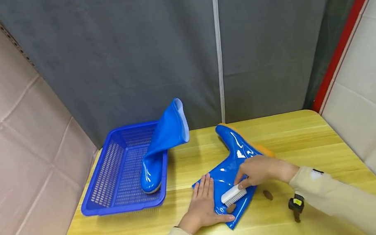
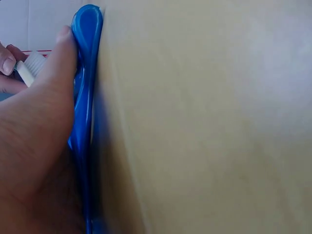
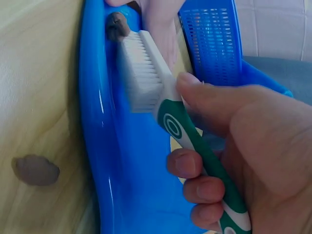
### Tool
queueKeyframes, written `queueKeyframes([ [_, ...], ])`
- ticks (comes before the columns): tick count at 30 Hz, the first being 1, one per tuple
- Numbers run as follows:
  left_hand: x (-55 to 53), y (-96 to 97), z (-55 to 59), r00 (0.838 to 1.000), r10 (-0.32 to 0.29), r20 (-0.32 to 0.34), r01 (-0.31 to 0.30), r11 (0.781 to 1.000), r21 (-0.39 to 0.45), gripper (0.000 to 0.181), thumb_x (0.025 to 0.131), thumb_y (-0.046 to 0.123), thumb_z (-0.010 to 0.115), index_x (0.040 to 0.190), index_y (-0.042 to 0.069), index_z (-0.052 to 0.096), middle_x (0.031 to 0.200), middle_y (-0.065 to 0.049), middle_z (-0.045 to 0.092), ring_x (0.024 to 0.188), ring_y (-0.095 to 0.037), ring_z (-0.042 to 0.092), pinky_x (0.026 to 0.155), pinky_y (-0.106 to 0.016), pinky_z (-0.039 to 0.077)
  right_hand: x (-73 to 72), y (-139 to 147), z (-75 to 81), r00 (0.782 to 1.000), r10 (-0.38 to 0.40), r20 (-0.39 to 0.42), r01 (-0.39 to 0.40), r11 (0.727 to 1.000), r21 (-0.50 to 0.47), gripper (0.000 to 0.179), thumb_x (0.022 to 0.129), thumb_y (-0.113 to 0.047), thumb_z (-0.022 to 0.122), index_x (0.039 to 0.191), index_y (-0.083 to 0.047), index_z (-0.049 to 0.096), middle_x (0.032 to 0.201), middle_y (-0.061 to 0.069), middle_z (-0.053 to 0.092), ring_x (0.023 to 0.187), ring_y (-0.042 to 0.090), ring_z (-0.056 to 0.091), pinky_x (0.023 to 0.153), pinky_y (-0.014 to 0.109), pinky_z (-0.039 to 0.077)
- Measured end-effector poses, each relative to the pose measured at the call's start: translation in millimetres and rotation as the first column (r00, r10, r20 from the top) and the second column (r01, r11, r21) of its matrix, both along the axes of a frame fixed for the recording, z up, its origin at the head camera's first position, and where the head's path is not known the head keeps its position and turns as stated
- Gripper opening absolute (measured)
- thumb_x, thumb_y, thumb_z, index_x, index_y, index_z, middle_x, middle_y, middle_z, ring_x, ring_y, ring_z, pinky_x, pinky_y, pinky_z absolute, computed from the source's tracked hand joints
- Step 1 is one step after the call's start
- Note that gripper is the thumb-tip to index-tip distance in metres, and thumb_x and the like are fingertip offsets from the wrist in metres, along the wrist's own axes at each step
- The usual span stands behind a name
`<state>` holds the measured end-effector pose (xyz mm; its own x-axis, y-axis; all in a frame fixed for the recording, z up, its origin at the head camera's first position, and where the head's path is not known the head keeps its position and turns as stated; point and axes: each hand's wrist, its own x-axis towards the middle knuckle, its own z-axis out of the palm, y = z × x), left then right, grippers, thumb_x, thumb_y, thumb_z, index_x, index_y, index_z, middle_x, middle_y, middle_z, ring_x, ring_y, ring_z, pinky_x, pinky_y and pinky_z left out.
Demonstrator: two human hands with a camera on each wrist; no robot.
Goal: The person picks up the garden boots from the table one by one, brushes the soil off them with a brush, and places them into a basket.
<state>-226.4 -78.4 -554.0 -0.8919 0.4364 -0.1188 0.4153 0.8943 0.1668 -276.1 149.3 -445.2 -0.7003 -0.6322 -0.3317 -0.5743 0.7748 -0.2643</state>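
Note:
A shiny blue rain boot with an orange sole lies on its side on the table, its opening toward me. My left hand rests flat on the boot's shaft, fingers spread. In my right hand I grip a scrub brush by its green and white handle. Its white bristles face the shaft, beside a brown lump stuck on the boot. The left wrist view shows my thumb along the boot's edge and part of the brush at the left.
On the left stands a blue plastic basket with a second blue boot leaning over its right rim. Brown lumps lie on the wooden table, one brown lump just right of the boot. A grey curtain closes the back.

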Motion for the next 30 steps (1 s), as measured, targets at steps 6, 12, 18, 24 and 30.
queueKeyframes([
  [6,-2.7,-0.1,3.2,0.998,-0.027,0.05,0.025,0.999,0.035,0.138,0.058,0.093,0.047,0.151,0.002,0.002,0.161,-0.015,-0.004,0.15,-0.031,-0.003,0.122,-0.049,0.008,7.3,1.5,6.2,0.989,0.04,-0.142,-0.04,0.999,0.005,0.024,0.082,-0.041,0.069,0.103,-0.03,0.074,0.102,-0.01,0.074,0.096,0.012,0.068,0.083,0.033,0.054],
  [12,-0.9,1.3,5.1,0.999,-0.016,0.038,0.015,1.0,0.015,0.139,0.056,0.092,0.049,0.152,0.003,0.003,0.161,-0.014,-0.003,0.15,-0.03,-0.001,0.121,-0.05,0.011,19.6,14.4,22.6,0.965,0.034,-0.259,-0.03,0.999,0.017,0.021,0.078,-0.034,0.074,0.099,-0.027,0.075,0.096,-0.007,0.075,0.081,0.011,0.067,0.069,0.028,0.052],
  [18,-0.4,-3.6,4.4,0.999,-0.007,0.035,0.006,1.0,0.028,0.139,0.056,0.092,0.051,0.152,0.003,0.003,0.161,-0.014,-0.002,0.15,-0.03,-0.002,0.121,-0.051,0.01,32.2,8.8,15.5,0.92,0.05,-0.388,-0.1,0.989,-0.109,0.029,0.085,-0.038,0.067,0.113,-0.029,0.069,0.093,-0.009,0.074,0.065,0.0,0.055,0.06,0.018,0.047],
  [24,0.4,-2.2,1.8,0.998,-0.017,0.063,0.013,0.998,0.058,0.14,0.055,0.093,0.048,0.152,0.003,0.001,0.161,-0.014,-0.006,0.15,-0.03,-0.005,0.121,-0.051,0.007,49.1,-6.0,-5.1,0.92,0.1,-0.379,-0.149,0.983,-0.103,0.028,0.084,-0.035,0.069,0.111,-0.029,0.071,0.085,-0.007,0.074,0.07,0.005,0.065,0.064,0.022,0.053],
  [30,1.9,0.4,2.6,0.999,0.001,0.044,-0.002,1.0,0.025,0.14,0.055,0.092,0.05,0.152,0.004,0.002,0.161,-0.013,-0.005,0.15,-0.029,-0.004,0.122,-0.05,0.008,61.7,2.5,-5.5,0.946,0.042,-0.323,-0.075,0.993,-0.091,0.027,0.079,-0.033,0.073,0.106,-0.03,0.073,0.084,-0.006,0.075,0.058,0.0,0.052,0.055,0.019,0.043],
])
